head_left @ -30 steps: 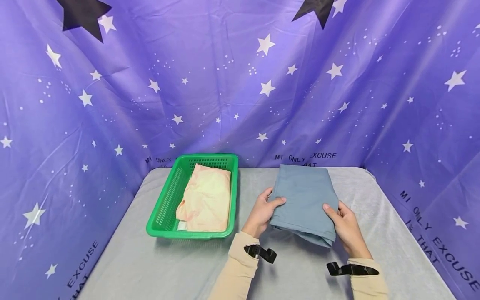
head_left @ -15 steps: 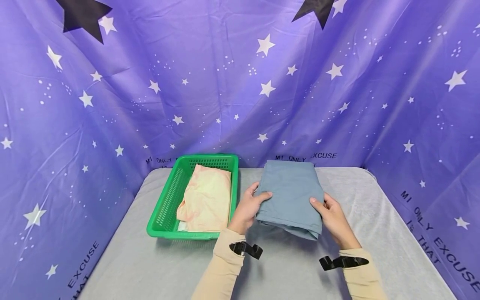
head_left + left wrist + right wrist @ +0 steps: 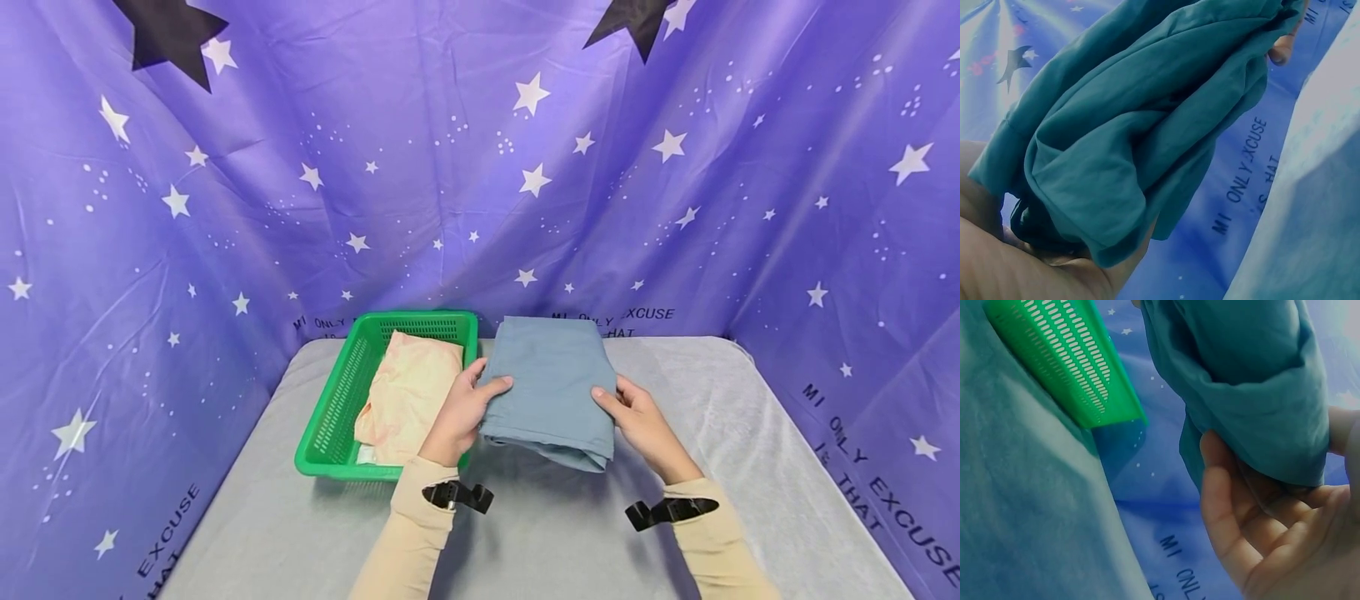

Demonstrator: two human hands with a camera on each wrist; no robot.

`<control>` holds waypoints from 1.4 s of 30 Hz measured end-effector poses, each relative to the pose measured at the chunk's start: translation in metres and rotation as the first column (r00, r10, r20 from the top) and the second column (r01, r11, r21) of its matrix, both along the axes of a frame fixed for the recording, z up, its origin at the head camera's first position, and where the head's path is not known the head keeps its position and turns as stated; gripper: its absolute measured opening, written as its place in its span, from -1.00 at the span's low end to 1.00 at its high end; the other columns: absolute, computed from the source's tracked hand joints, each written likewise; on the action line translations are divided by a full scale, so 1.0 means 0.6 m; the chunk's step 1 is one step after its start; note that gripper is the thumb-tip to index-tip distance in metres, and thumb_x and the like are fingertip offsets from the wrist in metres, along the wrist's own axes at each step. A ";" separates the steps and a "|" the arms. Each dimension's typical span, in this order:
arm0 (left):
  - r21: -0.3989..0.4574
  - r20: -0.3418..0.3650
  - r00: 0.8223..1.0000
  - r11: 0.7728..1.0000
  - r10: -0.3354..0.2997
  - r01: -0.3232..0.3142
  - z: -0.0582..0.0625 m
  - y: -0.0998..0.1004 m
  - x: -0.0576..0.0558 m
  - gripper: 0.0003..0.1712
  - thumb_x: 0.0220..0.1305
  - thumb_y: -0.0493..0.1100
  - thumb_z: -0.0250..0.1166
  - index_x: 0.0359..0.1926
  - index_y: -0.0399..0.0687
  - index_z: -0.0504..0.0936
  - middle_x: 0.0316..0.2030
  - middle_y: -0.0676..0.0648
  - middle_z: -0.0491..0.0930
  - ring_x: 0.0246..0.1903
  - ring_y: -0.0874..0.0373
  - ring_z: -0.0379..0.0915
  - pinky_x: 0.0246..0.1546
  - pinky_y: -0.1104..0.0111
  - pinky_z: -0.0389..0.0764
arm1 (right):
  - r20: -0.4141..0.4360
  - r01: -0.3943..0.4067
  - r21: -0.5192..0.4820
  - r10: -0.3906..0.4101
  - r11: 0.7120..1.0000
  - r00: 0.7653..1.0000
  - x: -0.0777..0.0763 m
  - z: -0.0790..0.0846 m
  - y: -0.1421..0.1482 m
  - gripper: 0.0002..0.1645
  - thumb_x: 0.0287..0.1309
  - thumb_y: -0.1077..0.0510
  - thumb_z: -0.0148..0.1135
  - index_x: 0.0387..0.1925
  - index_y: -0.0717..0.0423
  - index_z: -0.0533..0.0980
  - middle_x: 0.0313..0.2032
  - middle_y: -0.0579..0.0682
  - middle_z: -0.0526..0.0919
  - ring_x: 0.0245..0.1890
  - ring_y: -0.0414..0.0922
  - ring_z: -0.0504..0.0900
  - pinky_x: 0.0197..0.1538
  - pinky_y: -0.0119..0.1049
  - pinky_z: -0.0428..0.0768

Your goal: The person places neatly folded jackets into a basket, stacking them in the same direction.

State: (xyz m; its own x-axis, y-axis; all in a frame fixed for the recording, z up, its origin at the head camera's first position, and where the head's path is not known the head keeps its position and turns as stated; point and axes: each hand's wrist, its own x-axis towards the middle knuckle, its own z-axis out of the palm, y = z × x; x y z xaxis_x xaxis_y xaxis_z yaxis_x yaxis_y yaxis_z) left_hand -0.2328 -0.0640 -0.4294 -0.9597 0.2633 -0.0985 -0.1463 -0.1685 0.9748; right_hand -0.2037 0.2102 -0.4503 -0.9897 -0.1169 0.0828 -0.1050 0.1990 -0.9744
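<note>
Both hands hold a folded blue-grey garment (image 3: 551, 379) above the table, just right of the green basket. My left hand (image 3: 461, 412) grips its left edge, thumb on top and fingers underneath, and overlaps the basket's right rim. On the right edge, my right hand (image 3: 641, 421) pinches the cloth the same way. In the left wrist view the layered folds of the garment (image 3: 1122, 137) droop over the palm. The right wrist view shows curled fingers (image 3: 1222, 506) under the garment's folded end (image 3: 1260, 406). What kind of garment it is cannot be told.
A green perforated basket (image 3: 330, 417) stands left on the grey cloth-covered table (image 3: 540, 550). In it lies a folded pale peach garment (image 3: 412, 392), with a bit of white cloth (image 3: 365, 454) at its lower left. Purple star-printed curtains (image 3: 450, 167) enclose the back and sides.
Both hands have carried the folded blue-grey garment leftward and slightly up, towards the basket. The left hand now covers part of the basket's right side. The basket and peach garment have stayed put.
</note>
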 end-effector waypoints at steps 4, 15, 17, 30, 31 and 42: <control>-0.012 -0.011 1.000 1.000 0.011 -0.011 0.006 -0.016 0.002 -0.27 0.41 -0.17 0.28 0.53 0.00 0.26 0.32 -0.25 0.46 0.00 0.05 0.59 -0.06 0.25 0.67 | 0.001 -0.042 0.030 0.042 0.999 0.999 -0.006 0.008 -0.010 -0.46 0.54 0.00 0.08 0.22 0.40 0.41 -0.27 -0.12 0.65 -0.27 -0.32 0.64 -0.12 -0.39 0.65; -0.001 -0.029 0.998 0.998 0.056 -0.056 0.016 -0.061 0.004 -0.39 0.41 -0.21 0.28 0.44 0.02 0.42 0.21 -0.27 0.54 -0.09 0.05 0.61 -0.18 0.25 0.67 | 0.027 -0.174 0.091 0.173 0.980 0.985 -0.015 0.032 -0.038 -0.51 0.52 -0.02 0.11 0.20 0.29 0.36 -0.15 0.07 0.64 -0.19 -0.24 0.62 -0.08 -0.18 0.67; -0.005 -0.029 0.997 0.998 0.065 -0.065 0.018 -0.069 0.004 -0.40 0.41 -0.21 0.28 0.44 0.02 0.42 0.22 -0.28 0.54 -0.08 0.05 0.61 -0.16 0.25 0.66 | 0.025 -0.185 0.084 0.184 0.979 0.983 -0.019 0.035 -0.046 -0.56 0.52 -0.01 0.12 0.13 0.27 0.36 -0.21 0.00 0.60 -0.21 -0.23 0.59 -0.11 -0.19 0.65; -0.084 -0.011 0.994 0.990 0.109 -0.110 0.031 -0.125 0.002 -0.36 0.43 -0.19 0.26 0.48 0.06 0.35 0.30 -0.27 0.47 0.01 0.02 0.57 -0.07 0.25 0.63 | 0.064 -0.268 -0.049 0.271 0.962 0.961 -0.037 0.032 -0.105 -0.40 0.47 0.08 0.18 0.37 0.21 0.22 0.12 0.25 0.61 -0.19 -0.17 0.69 -0.20 -0.17 0.72; -0.084 -0.008 0.994 0.990 0.113 -0.114 0.031 -0.130 0.001 -0.36 0.43 -0.20 0.26 0.49 0.05 0.35 0.29 -0.28 0.47 0.00 0.03 0.58 -0.07 0.25 0.64 | 0.070 -0.276 -0.062 0.280 0.959 0.957 -0.039 0.030 -0.110 -0.37 0.47 0.08 0.18 0.39 0.20 0.20 0.15 0.27 0.59 -0.18 -0.16 0.70 -0.19 -0.16 0.72; -0.153 0.009 0.990 0.978 0.141 -0.138 0.020 -0.188 -0.004 -0.28 0.46 -0.15 0.25 0.56 0.09 0.24 0.32 -0.24 0.42 -0.03 0.09 0.59 -0.09 0.27 0.66 | 0.110 -0.338 -0.157 0.356 0.928 0.928 -0.056 0.015 -0.162 -0.16 0.37 0.14 0.29 0.52 0.08 0.08 0.35 0.30 0.44 -0.03 -0.07 0.70 -0.13 -0.13 0.75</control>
State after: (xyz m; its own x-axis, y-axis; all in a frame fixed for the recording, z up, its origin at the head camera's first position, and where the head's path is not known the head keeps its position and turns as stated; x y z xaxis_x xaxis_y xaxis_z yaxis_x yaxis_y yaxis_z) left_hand -0.2350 -0.1766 -0.4174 -0.9834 0.1072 -0.1464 -0.1513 -0.0390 0.9877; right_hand -0.2374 0.1127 -0.4412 -0.8920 -0.4519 -0.0095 -0.0106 0.0419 -0.9991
